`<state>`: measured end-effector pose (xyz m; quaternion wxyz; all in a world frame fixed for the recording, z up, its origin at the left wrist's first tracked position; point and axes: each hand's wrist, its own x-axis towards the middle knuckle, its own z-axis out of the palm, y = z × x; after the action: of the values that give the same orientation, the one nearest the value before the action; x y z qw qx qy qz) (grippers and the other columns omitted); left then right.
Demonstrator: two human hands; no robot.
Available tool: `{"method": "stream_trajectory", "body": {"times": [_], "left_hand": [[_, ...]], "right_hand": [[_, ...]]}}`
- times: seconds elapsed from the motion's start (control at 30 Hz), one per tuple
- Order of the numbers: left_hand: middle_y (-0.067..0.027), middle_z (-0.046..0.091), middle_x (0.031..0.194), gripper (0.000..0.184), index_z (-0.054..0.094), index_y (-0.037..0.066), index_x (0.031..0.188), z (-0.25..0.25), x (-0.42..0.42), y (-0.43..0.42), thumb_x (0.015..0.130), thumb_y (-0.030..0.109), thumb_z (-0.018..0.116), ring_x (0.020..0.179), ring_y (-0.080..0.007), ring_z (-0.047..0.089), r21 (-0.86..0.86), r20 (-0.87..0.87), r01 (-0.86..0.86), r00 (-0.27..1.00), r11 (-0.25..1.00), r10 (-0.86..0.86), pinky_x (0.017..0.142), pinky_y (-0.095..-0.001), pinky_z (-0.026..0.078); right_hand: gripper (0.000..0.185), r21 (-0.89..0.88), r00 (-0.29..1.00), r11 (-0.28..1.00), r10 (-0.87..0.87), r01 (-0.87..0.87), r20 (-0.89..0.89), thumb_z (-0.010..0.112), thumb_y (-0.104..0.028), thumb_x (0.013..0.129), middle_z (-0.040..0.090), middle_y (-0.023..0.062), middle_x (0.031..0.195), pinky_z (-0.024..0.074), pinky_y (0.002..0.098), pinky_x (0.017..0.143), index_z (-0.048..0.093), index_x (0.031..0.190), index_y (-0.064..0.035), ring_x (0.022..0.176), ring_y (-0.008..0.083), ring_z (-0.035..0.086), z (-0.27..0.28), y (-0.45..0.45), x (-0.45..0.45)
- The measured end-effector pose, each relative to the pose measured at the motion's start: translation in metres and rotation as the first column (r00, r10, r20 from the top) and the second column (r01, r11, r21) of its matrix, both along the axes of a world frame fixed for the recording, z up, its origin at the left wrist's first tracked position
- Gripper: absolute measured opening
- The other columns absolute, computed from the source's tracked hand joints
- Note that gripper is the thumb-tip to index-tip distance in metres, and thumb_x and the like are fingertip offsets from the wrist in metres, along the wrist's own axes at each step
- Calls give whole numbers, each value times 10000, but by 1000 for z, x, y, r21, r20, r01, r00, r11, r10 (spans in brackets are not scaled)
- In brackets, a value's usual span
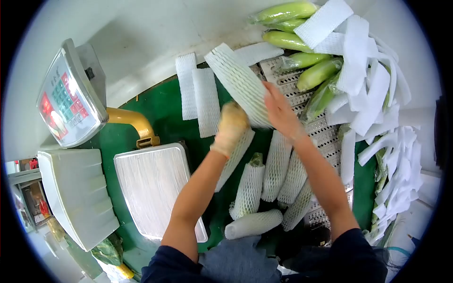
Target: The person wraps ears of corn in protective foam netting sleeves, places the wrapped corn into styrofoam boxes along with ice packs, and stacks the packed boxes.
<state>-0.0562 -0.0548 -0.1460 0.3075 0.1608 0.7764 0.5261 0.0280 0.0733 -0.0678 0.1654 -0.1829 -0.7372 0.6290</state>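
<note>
My right hand [283,113] grips the lower right side of a white foam net sleeve [236,78] with a pale green long gourd showing through its mesh. The sleeve slants up to the left. My left hand [233,126], in a thin pale glove, is beside the sleeve's lower part; its fingers are smeared by motion and what they hold cannot be made out. Below my hands lie several foam-sleeved gourds [249,191], one of them crosswise [254,224]. Two flat foam sleeves [206,101] lie left of the raised one.
A weighing scale with a metal pan [153,188] and display [71,96] stands left, beside a white foam box [78,193]. Film-wrapped green gourds [318,74] and loose foam sleeves [356,56] are piled at upper right on a perforated metal rack [326,137]. More sleeves [401,165] heap at far right.
</note>
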Motion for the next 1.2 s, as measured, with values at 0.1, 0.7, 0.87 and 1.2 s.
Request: {"method": "stream_trajectory", "body": {"times": [0.1,0.7,0.87,1.2], "left_hand": [[-157,649,931,340,615,19,1046,25,2,-19,799,251,635,849,-332,612,-28,-225,-59,973,998,51,801,-377,486],[-119,593,1089,744,384,-47,1280,93,7,51,679,148,777,961,-191,579,317,-69,75,996,945,-55,858,-305,476],[-170,585,992,361,553,47,1131,159,-53,113,799,149,649,903,-297,584,-5,-978,488,181,873,-107,796,-346,486],[-110,547,1249,315,605,79,1145,146,-6,166,871,17,462,1081,-245,561,-337,-936,528,-96,780,-339,931,-334,440]], "right_hand": [[777,166,889,914,296,-370,349,721,-475,721,605,195,1046,451,380,886,391,1261,-24,1013,280,594,70,13,68],[557,8,997,997,-70,71,-32,710,-207,799,542,115,983,483,293,720,436,1260,-56,851,162,540,37,51,13],[431,-299,908,886,-403,355,-115,670,-76,816,604,55,891,480,251,597,493,1209,-97,730,111,553,38,75,62],[437,-844,895,502,-441,186,-65,506,-193,927,528,188,1232,505,332,882,423,1317,-15,1043,237,570,17,42,162]]}}
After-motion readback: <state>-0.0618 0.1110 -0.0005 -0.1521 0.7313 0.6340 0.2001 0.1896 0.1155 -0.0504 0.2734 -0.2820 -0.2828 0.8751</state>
